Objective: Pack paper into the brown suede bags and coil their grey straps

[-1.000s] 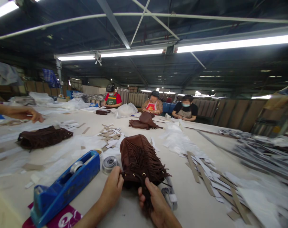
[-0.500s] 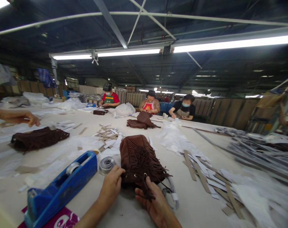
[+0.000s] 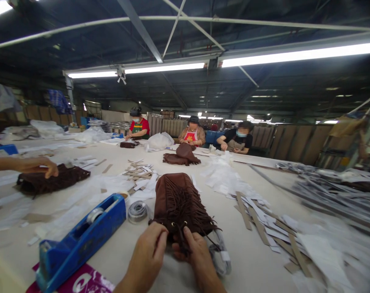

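Observation:
A dark brown leather bag point(image 3: 169, 191) with long fringe lies on the table in front of me, its edge with metal eyelets turned towards me. My left hand point(image 3: 148, 252) is closed at the left end of that edge, thumb and fingers pinched together on the bag. My right hand point(image 3: 199, 254) grips the dark drawstring point(image 3: 181, 236) near the eyelets, thumb on top; its other fingers are partly hidden beneath. Just left of the bag sits a roll of grey strip point(image 3: 137, 211). A grey looped strip point(image 3: 223, 256) lies beside my right wrist.
A blue tape dispenser point(image 3: 81, 240) stands at the left on a purple packet point(image 3: 87, 280). Card strips point(image 3: 258, 219) spread to the right. At the far left a co-worker's hand point(image 3: 41, 166) is over another fringed bag point(image 3: 59, 179). Several people work across the table.
My left hand has moved right and in towards the eyelets. My right hand has closed round the drawstring. The co-worker's hand at left has shifted right, over the other bag.

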The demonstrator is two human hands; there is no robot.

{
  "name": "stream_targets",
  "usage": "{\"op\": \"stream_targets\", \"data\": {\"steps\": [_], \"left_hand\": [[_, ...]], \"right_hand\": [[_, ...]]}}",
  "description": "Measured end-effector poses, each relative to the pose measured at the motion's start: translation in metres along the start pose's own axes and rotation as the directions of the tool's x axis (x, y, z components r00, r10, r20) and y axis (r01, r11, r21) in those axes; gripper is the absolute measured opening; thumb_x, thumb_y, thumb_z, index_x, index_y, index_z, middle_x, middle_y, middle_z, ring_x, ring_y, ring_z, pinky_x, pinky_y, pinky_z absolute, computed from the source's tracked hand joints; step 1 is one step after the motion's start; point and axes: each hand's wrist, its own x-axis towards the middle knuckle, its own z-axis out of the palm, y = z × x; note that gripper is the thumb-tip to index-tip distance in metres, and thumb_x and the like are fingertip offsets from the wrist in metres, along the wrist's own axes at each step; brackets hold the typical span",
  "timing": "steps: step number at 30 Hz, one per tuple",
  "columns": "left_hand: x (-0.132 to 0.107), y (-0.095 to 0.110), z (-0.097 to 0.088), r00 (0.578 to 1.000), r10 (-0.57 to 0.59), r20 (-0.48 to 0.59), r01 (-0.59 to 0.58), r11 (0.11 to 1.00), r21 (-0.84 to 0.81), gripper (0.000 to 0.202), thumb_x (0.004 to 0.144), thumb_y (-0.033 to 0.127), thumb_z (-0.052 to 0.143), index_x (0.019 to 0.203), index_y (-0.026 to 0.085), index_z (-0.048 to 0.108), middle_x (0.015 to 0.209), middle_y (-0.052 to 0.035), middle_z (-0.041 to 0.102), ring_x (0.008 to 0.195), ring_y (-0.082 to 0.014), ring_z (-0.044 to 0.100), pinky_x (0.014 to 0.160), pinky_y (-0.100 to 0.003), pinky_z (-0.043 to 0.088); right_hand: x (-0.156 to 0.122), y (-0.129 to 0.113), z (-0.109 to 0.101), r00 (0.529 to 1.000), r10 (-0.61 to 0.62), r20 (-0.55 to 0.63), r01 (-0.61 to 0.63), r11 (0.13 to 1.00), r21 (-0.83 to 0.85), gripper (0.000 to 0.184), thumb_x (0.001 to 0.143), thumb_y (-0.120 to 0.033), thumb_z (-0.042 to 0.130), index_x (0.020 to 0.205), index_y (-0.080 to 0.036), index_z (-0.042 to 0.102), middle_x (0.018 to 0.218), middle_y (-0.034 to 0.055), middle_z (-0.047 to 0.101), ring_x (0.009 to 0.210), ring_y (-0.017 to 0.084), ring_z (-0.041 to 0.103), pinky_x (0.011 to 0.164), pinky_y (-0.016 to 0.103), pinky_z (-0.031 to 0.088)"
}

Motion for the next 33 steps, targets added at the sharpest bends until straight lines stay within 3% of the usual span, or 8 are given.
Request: {"op": "stream_targets", "data": {"steps": [3,8,9,13,15,23,28,33], "left_hand": [[-0.008,0.012,0.022,0.975,-0.173,0.143,0.182,0.982,-0.054,0.024,0.086,0.04,0.047,0.075,0.021,0.055,0.074,-0.0041,0.063,0.069,-0.0192,0.058,0.064,-0.029,0.041],[-0.004,0.003,0.05,0.928,-0.36,0.094,0.372,0.896,-0.242,0.009,0.074,0.02,0.052,0.067,0.02,0.047,0.062,-0.0001,0.055,0.061,-0.017,0.055,0.058,-0.027,0.042],[-0.003,0.003,0.051,0.888,-0.433,0.156,0.459,0.809,-0.367,0.007,0.072,0.018,0.05,0.067,0.02,0.046,0.061,0.0011,0.053,0.058,-0.0157,0.054,0.057,-0.027,0.043],[-0.005,0.011,0.046,0.647,-0.556,0.521,0.711,0.195,-0.676,0.012,0.074,0.012,0.045,0.083,0.017,0.052,0.062,0.0026,0.054,0.047,-0.0091,0.049,0.055,-0.027,0.051],[-0.008,0.014,0.045,0.608,-0.566,0.556,0.718,0.095,-0.689,0.014,0.077,0.01,0.044,0.087,0.015,0.053,0.061,0.0023,0.055,0.045,-0.008,0.049,0.055,-0.026,0.053],[-0.013,0.005,0.052,0.658,-0.473,0.585,0.702,0.105,-0.704,0.015,0.085,0.013,0.049,0.098,0.009,0.056,0.084,-0.0108,0.067,0.067,-0.018,0.068,0.057,-0.028,0.056],[-0.014,0.004,0.051,0.642,-0.424,0.639,0.7,-0.016,-0.714,0.013,0.089,0.016,0.048,0.096,0.008,0.056,0.083,-0.0111,0.067,0.068,-0.0191,0.069,0.062,-0.031,0.058],[-0.014,0.007,0.053,0.638,-0.48,0.602,0.699,0.032,-0.715,0.016,0.094,0.02,0.044,0.091,0.009,0.055,0.075,-0.0077,0.065,0.06,-0.0153,0.066,0.056,-0.028,0.057]], "right_hand": [[0.004,0.005,-0.003,0.994,-0.112,0.006,0.111,0.969,-0.219,0.046,0.06,-0.058,0.074,0.048,-0.021,0.05,0.043,-0.0026,0.051,0.044,0.013,0.047,0.045,0.027,0.035],[0.002,0.003,-0.008,0.99,-0.141,0.013,0.139,0.95,-0.281,0.049,0.059,-0.061,0.072,0.044,-0.022,0.047,0.041,-0.0035,0.045,0.042,0.012,0.038,0.044,0.028,0.026],[0.001,0.002,-0.008,0.993,-0.12,0.023,0.122,0.958,-0.261,0.05,0.057,-0.062,0.072,0.044,-0.021,0.047,0.04,-0.0035,0.044,0.041,0.011,0.038,0.044,0.027,0.026],[-0.005,-0.004,-0.005,0.987,0.001,0.158,0.008,0.999,-0.052,0.053,0.055,-0.066,0.073,0.051,-0.015,0.057,0.042,-0.0004,0.052,0.04,0.011,0.045,0.046,0.025,0.033],[-0.009,-0.008,-0.003,0.972,0.03,0.232,-0.044,0.998,0.054,0.052,0.056,-0.061,0.076,0.058,-0.011,0.062,0.048,0.0024,0.058,0.043,0.011,0.049,0.047,0.024,0.038],[-0.019,-0.016,-0.002,0.993,0.03,0.112,-0.025,0.999,-0.041,0.047,0.051,-0.052,0.081,0.053,-0.012,0.056,0.043,-0.0034,0.05,0.037,0.007,0.041,0.038,0.02,0.035],[-0.017,-0.013,-0.005,0.993,0.021,0.115,-0.009,0.995,-0.101,0.045,0.053,-0.048,0.081,0.066,-0.009,0.064,0.053,0.0018,0.06,0.042,0.009,0.049,0.039,0.019,0.038],[-0.018,-0.015,-0.008,0.981,0.063,0.182,-0.042,0.992,-0.12,0.049,0.05,-0.052,0.082,0.066,-0.009,0.062,0.049,-0.0015,0.056,0.041,0.006,0.045,0.038,0.017,0.036]]}}
